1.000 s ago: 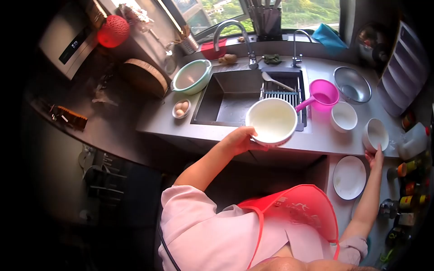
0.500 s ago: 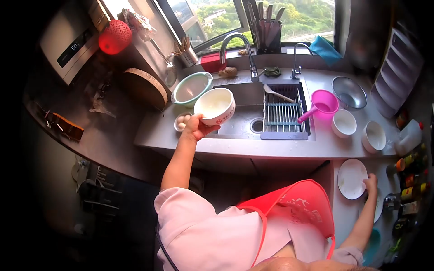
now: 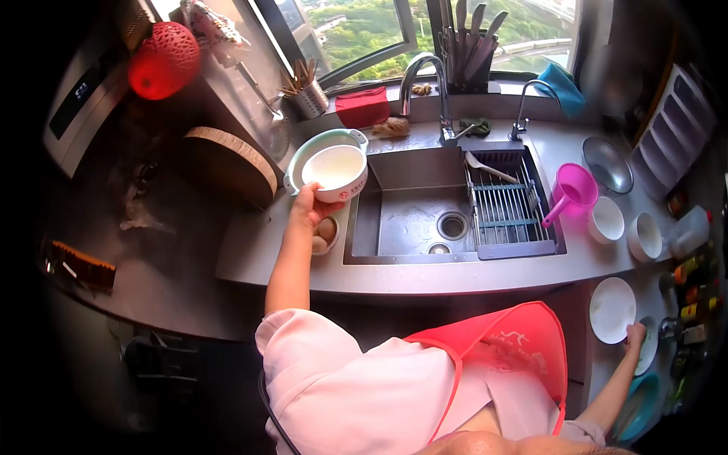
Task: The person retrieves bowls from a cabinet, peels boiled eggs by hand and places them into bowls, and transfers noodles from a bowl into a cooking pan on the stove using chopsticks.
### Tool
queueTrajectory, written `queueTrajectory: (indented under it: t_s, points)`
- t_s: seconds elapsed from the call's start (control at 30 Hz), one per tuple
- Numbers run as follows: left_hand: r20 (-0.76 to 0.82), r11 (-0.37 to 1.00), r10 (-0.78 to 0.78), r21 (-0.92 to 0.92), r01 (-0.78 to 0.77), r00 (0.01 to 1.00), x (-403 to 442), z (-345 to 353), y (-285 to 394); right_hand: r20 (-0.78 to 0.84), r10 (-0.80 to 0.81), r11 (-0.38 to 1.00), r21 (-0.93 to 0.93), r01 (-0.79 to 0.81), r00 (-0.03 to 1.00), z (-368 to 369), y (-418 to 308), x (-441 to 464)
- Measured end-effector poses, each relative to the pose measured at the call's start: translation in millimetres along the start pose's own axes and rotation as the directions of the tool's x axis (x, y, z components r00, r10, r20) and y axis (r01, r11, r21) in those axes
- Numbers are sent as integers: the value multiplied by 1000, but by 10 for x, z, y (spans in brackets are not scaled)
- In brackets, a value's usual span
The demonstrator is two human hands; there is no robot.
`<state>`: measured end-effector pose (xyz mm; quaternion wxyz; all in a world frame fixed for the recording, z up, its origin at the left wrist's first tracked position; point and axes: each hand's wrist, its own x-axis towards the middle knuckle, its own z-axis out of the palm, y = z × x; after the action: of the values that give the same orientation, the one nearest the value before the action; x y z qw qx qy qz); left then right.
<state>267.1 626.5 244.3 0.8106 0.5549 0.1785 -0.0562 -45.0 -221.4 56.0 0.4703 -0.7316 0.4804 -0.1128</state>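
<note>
One bowl (image 3: pixel 332 168), red print (image 3: pixel 344 195) unreadable | left hand (image 3: pixel 315 209) gripping it | right hand (image 3: pixel 636 334) at plates (image 3: pixel 612 309), grip unclear

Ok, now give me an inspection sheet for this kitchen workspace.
Surface: grey counter; sink has wet-looking spots.
Job's things: white bowl overlaps green basin, contact unclear; front plate, second plate beside it.
Clutter: eggs left of the sink; pink dipper, small bowl right of it.
Hands: left hand grips white bowl; right hand at the plates, grip unclear.
Cables: black cord by left sleeve.
Surroundings: window, knives behind.
</note>
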Motion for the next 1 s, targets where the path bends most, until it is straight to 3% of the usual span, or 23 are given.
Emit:
queueTrajectory:
  t_s: [0.03,0.1,0.2,0.27,0.37,0.43,0.5,0.57,0.63,0.87,0.93,1.0]
  points:
    - [10,1000,-11,4,11,1000,83,-75,39,-5,-18,985,170,19,1000,-55,-38,-153]
    - [2,1000,-20,-13,20,1000,241,-197,117,-36,-31,992,123,35,999,-196,-60,-320]
    - [49,993,-87,-77,91,995,383,-301,152,67,-97,976,203,82,993,-251,-494,-877]
    - [138,965,-196,-149,216,971,530,-428,175,83,-156,971,198,137,984,-117,-699,-1104]
    - [218,938,-222,-218,269,950,610,-507,239,175,-239,971,70,230,955,170,-1112,-1451]
    - [232,959,-174,-182,218,957,707,-565,266,178,-226,970,137,203,958,601,-1504,-1771]
    - [6,995,-91,49,90,996,697,-493,350,305,-232,972,119,205,924,961,-1898,-2011]
    - [-10,995,-27,100,28,1000,730,-533,400,341,-326,938,233,257,882,1402,-2065,-2066]
    - [-36,963,-7,270,17,999,797,-625,466,450,-336,940,220,262,827,1764,-2284,-2113]
    - [-26,912,-22,409,31,999,777,-683,812,593,-404,915,253,315,697,3184,-3245,-2590]
    - [-87,799,108,600,-35,990,809,-668,868,619,-430,900,239,363,657,3536,-3440,-2680]
    - [-80,734,133,678,-44,988,754,-610,967,636,-438,892,219,395,635,3874,-3610,-2773]
